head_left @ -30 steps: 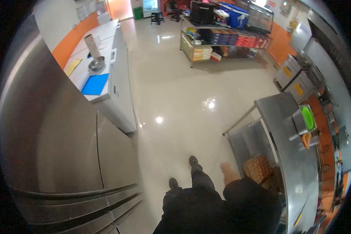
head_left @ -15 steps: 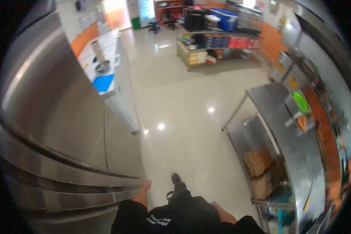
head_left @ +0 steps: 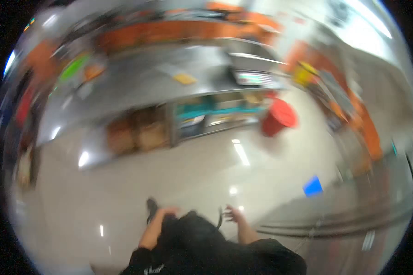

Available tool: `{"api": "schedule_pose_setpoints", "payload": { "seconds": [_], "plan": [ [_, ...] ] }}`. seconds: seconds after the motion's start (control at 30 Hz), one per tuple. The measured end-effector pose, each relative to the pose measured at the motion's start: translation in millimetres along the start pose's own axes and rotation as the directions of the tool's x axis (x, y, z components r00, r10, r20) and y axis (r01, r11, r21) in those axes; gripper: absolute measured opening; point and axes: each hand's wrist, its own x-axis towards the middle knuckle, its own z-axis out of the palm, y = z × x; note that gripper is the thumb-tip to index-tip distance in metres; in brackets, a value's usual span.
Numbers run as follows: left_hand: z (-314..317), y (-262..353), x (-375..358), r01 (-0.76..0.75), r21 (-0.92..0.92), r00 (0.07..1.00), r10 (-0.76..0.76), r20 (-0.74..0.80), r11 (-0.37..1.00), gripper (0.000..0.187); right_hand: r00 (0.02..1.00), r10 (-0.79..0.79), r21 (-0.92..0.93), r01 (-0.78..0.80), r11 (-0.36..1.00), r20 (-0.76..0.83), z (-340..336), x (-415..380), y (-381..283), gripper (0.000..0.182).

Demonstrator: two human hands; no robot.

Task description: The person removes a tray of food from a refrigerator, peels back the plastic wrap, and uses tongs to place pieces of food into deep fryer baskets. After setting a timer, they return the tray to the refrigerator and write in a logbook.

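Observation:
My left hand (head_left: pixel 170 211) hangs low in front of my dark clothing (head_left: pixel 192 238), near a dark shoe (head_left: pixel 152 206). Motion smears its fingers, and I make out nothing in it. On the other side my right hand (head_left: pixel 234 214) hangs over the floor with its fingers apart and holds nothing visible. A thin dark strap (head_left: pixel 220 217) shows just beside it. Both hands are away from the steel work table (head_left: pixel 137 85) ahead.
A kitchen scale (head_left: pixel 253 79), a yellow-handled tool (head_left: pixel 184 79) and a green container (head_left: pixel 74 68) stand or lie on the table. Blurred boxes fill its lower shelf. A red bin (head_left: pixel 280 117) stands at its right end. A blue object (head_left: pixel 313 186) and steel equipment (head_left: pixel 353 224) are at right.
My view has swung to the right, so the steel table now lies across the front. The red bin and scale have come into view, and my right hand now shows.

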Motion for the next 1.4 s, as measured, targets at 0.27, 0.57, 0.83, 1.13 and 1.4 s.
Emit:
{"api": "schedule_pose_setpoints", "payload": {
  "seconds": [0.27,0.57,0.83,1.13,1.4],
  "plan": [
    [-72.3,331.9,133.1,0.134,-0.308,0.876,0.033,0.481,0.942,0.043,0.973,-0.154,-0.189,0.186,0.964,0.17,7.6,144.5,180.2,0.06],
    [-208.3,250.5,194.5,0.588,0.216,0.804,-0.592,-0.053,0.78,0.056,0.943,0.27,0.046,-0.266,0.963,-0.197,-90.8,13.5,-29.1,0.049],
    [-214.6,310.6,251.9,0.458,-0.041,0.889,-0.457,0.018,0.888,0.045,0.937,-0.024,-0.306,-0.09,0.948,-0.348,-212.2,107.1,-164.6,0.05],
    [-247.9,409.3,335.6,0.379,-0.244,0.912,-0.405,-0.065,0.893,0.035,0.92,-0.188,-0.485,-0.002,0.875,-0.343,-332.6,190.5,-289.2,0.049],
    [-268.0,545.6,440.9,0.153,-0.381,0.929,-0.265,-0.26,0.912,0.028,0.73,-0.422,-0.192,0.382,0.904,-0.537,-507.7,212.8,-407.0,0.027]
  ]
}}
